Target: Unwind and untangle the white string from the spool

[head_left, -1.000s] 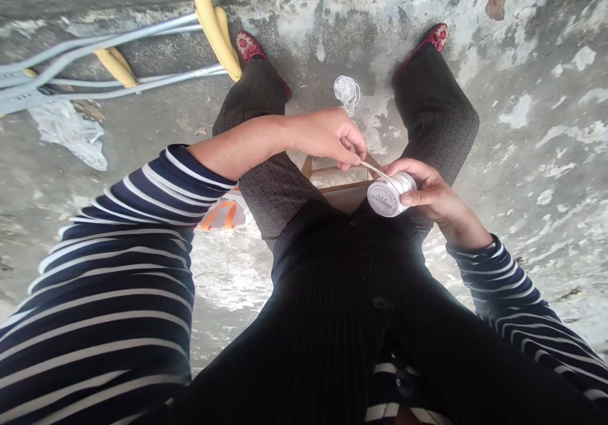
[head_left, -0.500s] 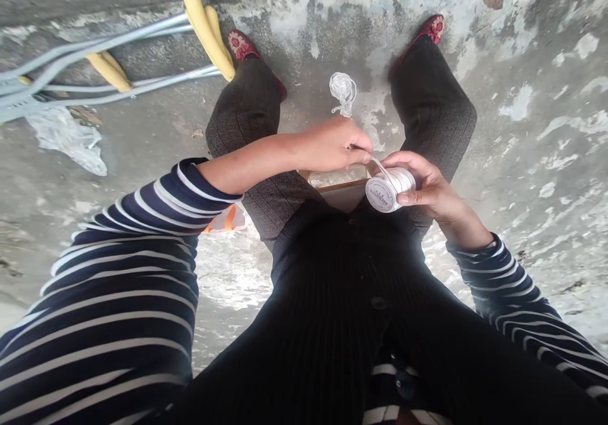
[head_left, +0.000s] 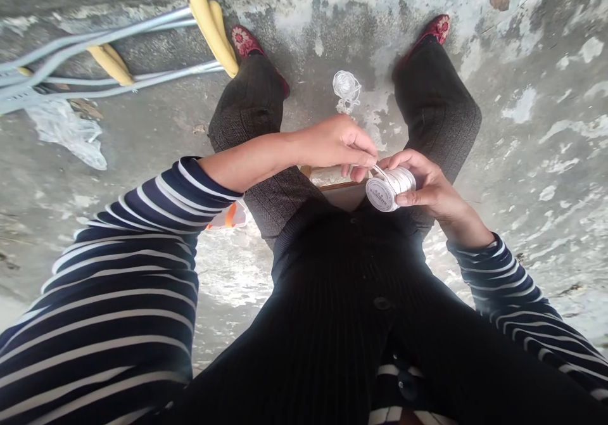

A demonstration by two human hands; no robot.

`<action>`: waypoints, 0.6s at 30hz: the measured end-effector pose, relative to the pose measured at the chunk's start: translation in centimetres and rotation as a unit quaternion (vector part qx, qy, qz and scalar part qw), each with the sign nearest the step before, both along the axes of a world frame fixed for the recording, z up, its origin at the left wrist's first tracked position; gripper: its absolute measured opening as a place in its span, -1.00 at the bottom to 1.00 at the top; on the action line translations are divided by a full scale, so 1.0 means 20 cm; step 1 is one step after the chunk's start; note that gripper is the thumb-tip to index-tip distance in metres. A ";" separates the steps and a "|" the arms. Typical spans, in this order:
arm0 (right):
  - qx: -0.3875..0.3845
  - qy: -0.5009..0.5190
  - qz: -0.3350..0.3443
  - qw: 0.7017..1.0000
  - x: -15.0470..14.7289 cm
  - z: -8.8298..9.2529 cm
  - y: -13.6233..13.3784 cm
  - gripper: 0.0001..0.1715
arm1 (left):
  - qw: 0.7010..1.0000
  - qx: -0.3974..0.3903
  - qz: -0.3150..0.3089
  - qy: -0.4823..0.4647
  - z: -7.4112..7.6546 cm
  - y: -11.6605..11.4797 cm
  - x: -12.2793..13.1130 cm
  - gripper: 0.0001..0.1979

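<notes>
My right hand is wrapped round a white spool with a printed label on its end, held tilted above my lap. White cord is wound on the spool's barrel. Just left of it, my left hand pinches a strand of the cord close to the spool, thumb and forefinger pressed together. On the floor between my feet lies a loose heap of white cord; my left hand partly hides the stretch nearest me.
A pair of grey metal crutches with yellow pads lies at the upper left. Below them rests a crumpled clear plastic bag. A white and orange item shows beside my left thigh. The concrete floor is patchy.
My left hand has shifted slightly right, nearer the spool, and its lower fingers now show beneath. The spool has turned a little in my right hand.
</notes>
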State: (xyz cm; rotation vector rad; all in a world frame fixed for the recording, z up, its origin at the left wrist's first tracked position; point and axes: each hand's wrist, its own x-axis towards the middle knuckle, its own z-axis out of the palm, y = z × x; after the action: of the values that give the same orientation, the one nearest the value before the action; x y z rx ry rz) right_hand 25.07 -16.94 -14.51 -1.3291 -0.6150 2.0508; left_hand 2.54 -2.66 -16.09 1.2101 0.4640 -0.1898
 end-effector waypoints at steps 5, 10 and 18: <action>0.002 0.016 0.005 1.000 -0.01 0.00 0.00 -0.43 | 0.998 -0.025 -0.059 0.000 -0.02 0.03 0.01 -0.72; -0.013 0.019 -0.004 1.000 -0.01 0.00 0.01 -0.42 | 0.994 0.065 -0.085 -0.005 -0.01 0.05 0.02 -0.73; -0.018 0.027 -0.018 0.999 -0.01 -0.01 0.00 -0.39 | 0.999 0.026 -0.043 -0.002 0.01 0.03 -0.01 -0.78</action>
State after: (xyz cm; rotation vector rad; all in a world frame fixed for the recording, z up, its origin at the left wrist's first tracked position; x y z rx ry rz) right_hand 24.88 -16.94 -14.75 -1.2911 -0.5281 2.0712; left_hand 2.44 -2.05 -15.90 1.2828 0.4161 -0.2505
